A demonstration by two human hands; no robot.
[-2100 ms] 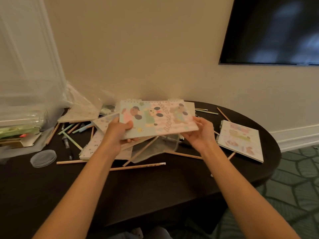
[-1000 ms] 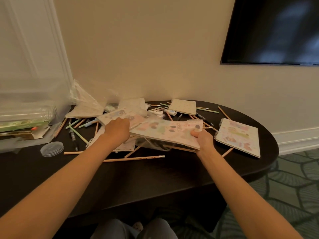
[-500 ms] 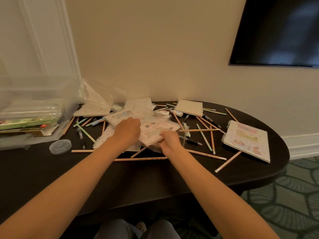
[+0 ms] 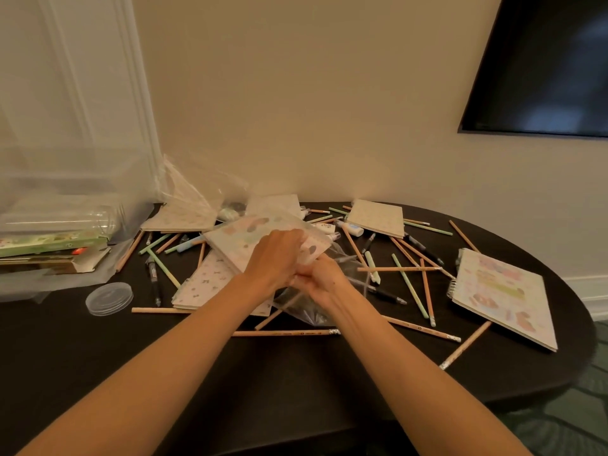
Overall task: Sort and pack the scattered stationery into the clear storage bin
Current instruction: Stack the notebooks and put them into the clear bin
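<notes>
A pastel cartoon-cover notebook (image 4: 237, 246) lies tilted on top of a pile of other notebooks at the table's middle. My left hand (image 4: 276, 258) lies over its near right part with fingers curled on the cover. My right hand (image 4: 324, 279) meets the left one and grips the notebook's near edge, above a crumpled clear plastic wrapper (image 4: 311, 311). The fingertips of both hands are partly hidden. The clear storage bin (image 4: 82, 189) stands at the far left, holding a green box (image 4: 49, 241) and other flat items.
Several pencils (image 4: 286, 333) and pens (image 4: 154, 281) lie scattered over the dark oval table (image 4: 131, 373). A spiral notebook (image 4: 503, 296) sits at the right edge, a small notebook (image 4: 378, 217) at the back, a round clear lid (image 4: 109, 298) near the bin, and a plastic bag (image 4: 200, 192) against the wall.
The notebook I held up with both hands has come down onto the pile. My right hand slid left along its near edge until it met my left hand.
</notes>
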